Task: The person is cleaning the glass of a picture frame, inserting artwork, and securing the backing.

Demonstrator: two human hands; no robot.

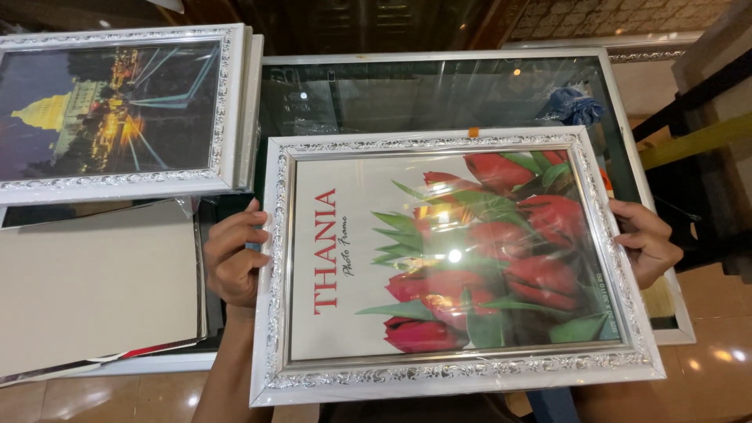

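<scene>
I hold a white and silver ornate picture frame with both hands, face up and slightly tilted. Its glass covers a print of red tulips with green leaves. My left hand grips the frame's left edge, fingers curled over the moulding. My right hand grips the right edge. The frame hovers over a glass-topped table.
At the top left lies a stack of similar white frames, the top one showing a lit domed building at night. Grey backing boards lie at the left. A blue crumpled cloth rests on the glass at the back right. Below is tan tiled floor.
</scene>
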